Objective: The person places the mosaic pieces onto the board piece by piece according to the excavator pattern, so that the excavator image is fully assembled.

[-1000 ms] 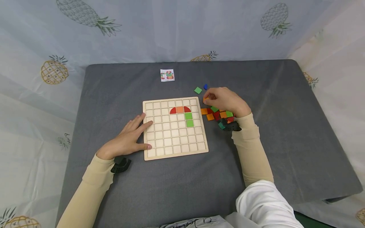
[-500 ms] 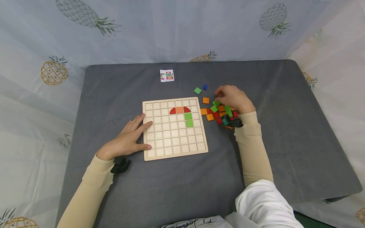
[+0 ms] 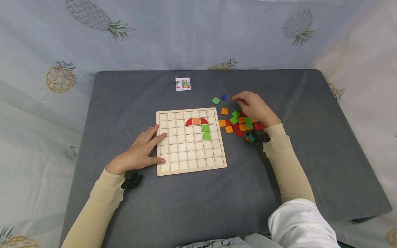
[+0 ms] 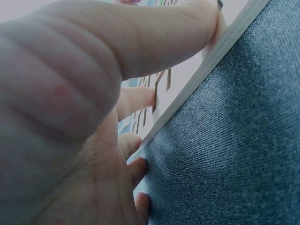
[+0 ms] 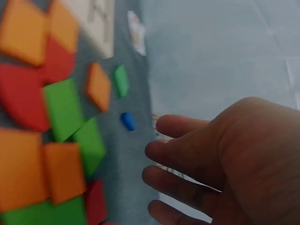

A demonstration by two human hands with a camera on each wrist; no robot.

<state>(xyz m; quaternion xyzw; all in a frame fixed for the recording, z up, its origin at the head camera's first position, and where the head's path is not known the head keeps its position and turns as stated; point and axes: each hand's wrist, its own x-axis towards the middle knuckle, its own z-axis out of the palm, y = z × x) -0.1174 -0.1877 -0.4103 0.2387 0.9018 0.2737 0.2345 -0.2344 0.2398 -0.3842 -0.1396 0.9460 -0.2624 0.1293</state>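
Note:
My left hand (image 3: 136, 151) lies with spread fingers on the left edge of a wooden grid board (image 3: 182, 146); the left wrist view has its thumb (image 4: 164, 40) on the board's edge. Two red quarter-round tiles with an orange square tile (image 3: 196, 121) between them sit in the board's upper rows. Below the right one are two green square tiles (image 3: 206, 132). My right hand (image 3: 255, 107) hovers over the far side of a pile of loose tiles (image 3: 242, 120), its fingers loosely bent. Nothing shows between those fingers (image 5: 178, 154) in the right wrist view.
Beyond the board lies a small printed pattern card (image 3: 183, 84). A green tile (image 3: 215, 100), a blue piece (image 3: 224, 97) and a single orange tile (image 3: 224, 111) lie apart near the board's upper right corner. Everything rests on a grey cloth-covered table (image 3: 192, 203).
My right hand has let go of an orange square tile by the board's upper right corner and moved right, past the green tiles. My left hand has stayed in place.

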